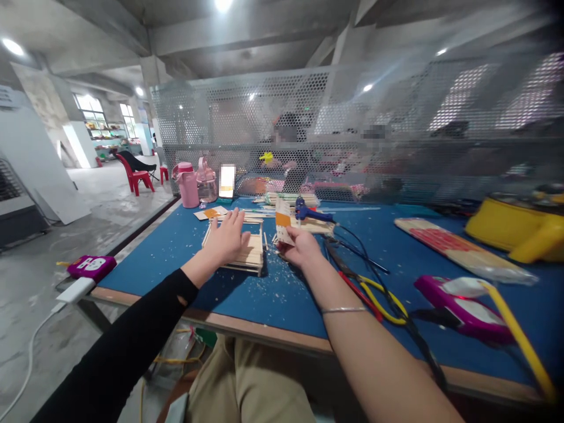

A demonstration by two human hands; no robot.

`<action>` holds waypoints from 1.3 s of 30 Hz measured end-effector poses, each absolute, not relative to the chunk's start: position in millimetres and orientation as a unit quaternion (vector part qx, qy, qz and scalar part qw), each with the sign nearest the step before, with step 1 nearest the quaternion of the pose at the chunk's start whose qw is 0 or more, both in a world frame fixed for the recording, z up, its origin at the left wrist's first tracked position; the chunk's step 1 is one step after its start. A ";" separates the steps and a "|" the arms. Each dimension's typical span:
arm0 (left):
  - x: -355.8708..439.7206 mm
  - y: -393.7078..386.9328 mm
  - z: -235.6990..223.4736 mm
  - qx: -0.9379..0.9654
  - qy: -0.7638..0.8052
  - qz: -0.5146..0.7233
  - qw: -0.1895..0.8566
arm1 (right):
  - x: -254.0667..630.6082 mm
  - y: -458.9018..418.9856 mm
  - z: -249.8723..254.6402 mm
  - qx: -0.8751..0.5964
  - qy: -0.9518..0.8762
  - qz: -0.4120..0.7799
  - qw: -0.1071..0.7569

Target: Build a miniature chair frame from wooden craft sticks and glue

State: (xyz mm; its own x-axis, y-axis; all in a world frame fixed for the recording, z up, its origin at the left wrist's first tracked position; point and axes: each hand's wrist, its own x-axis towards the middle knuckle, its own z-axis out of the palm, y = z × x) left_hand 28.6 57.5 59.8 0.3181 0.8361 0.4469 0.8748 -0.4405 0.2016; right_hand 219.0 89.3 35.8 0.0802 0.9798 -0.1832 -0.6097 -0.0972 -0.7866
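My left hand (225,236) lies over a small frame of thin wooden sticks (251,254), its fingers stretched out. That stick frame rests on the blue tabletop (273,302). My right hand (300,247) pinches a small white and orange card (282,221), held upright just right of the frame. Behind the right hand lies a blue hot glue gun (314,212) on a pile of sticks. A second orange and white card (211,213) lies flat beyond my left hand. Whether my left palm presses on the sticks is hidden.
Pliers with yellow and red handles (385,302) and a cable lie right of my forearm. Farther right are a purple tape measure (462,308), a bag of sticks (458,249) and a yellow object (520,226). A pink jug (187,185) and a perforated screen (247,129) stand behind.
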 end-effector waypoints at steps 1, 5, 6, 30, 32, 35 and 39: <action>20.3 57.5 62.2 -0.795 -0.515 -0.319 0.031 | 219.0 88.5 37.0 -0.390 -0.237 0.637 0.621; -29.0 65.6 65.6 -0.586 -0.536 -0.605 -0.059 | 215.2 79.3 45.3 -0.411 -0.227 0.663 0.583; -40.4 69.7 62.9 -0.524 -0.579 -0.609 -0.138 | 212.9 76.3 47.2 -0.409 -0.230 0.678 0.567; -38.4 117.3 22.9 -0.565 -0.443 -0.321 -0.617 | 210.8 200.5 76.3 -0.558 -0.710 0.237 0.359; -36.1 116.9 18.0 -0.552 -0.437 -0.340 -0.624 | 191.3 221.0 76.1 -0.549 -0.740 0.227 0.313; -33.3 116.1 15.7 -0.539 -0.432 -0.351 -0.632 | 163.7 245.3 75.1 -0.523 -0.788 0.169 0.277; -30.7 114.6 20.1 -0.520 -0.444 -0.350 -0.640 | 142.9 265.4 67.6 -0.429 -0.886 -0.074 0.161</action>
